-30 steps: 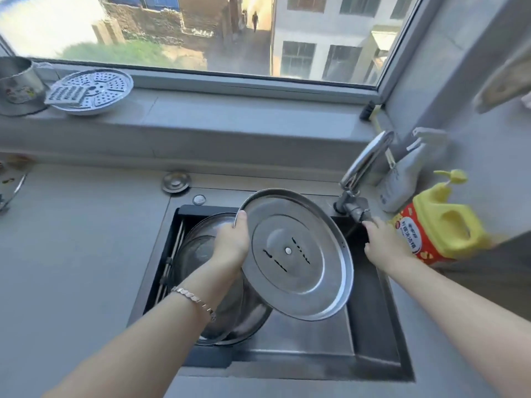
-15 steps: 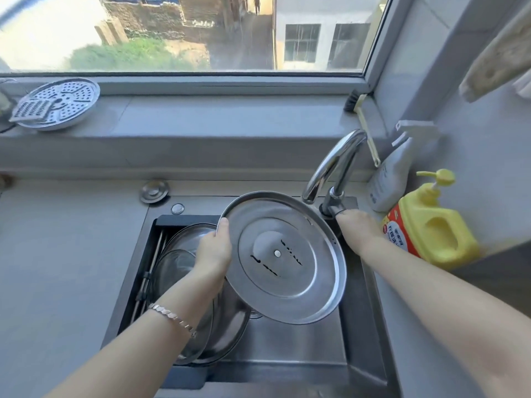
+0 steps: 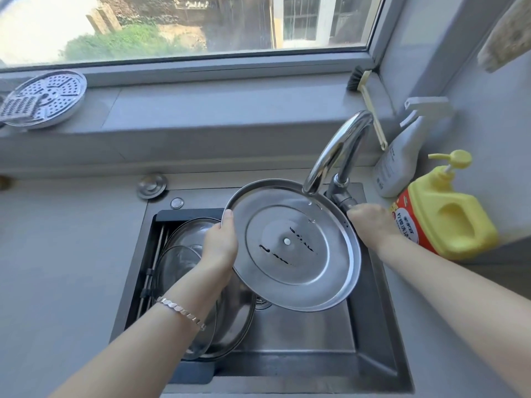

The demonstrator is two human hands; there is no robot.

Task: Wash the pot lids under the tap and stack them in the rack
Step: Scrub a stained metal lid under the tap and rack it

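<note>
- One sink [image 3: 301,334]: wet steel floor, hard walls. Anything dropped here lands hard and may dent or hit the lids already inside.
- Steel lid [image 3: 290,245]: held tilted over the middle of the sink, underside toward the camera, upper rim just under the mouth of the tap [image 3: 336,150]. It is held at one edge only. Judgement: a wide disc gripped at one point can swing down once water loads the far side.
- Several other lids [image 3: 184,262], glass among them: they lean on edge at the sink's left, against thin rods [image 3: 155,262] that may be the rack; cannot tell for certain. They sit close below the held lid, so a slip would strike glass.
- Tap: a few drops [image 3: 311,205] show on the lid, no full stream visible. Opened too far, water would sheet off the tilted face toward the person.
- Yellow soap bottle [image 3: 448,219]: stands just beside the right wrist. A quick pull back of that arm could tip it.
- Left hand [image 3: 219,248]: thumb over the lid's left rim, fingers behind it, clamped. Wet metal makes this pinch slippery.
- Right hand [image 3: 372,222]: on the tap's lever. Its fingers are hidden behind the hand, so I cannot tell whether they curl round it.
</note>
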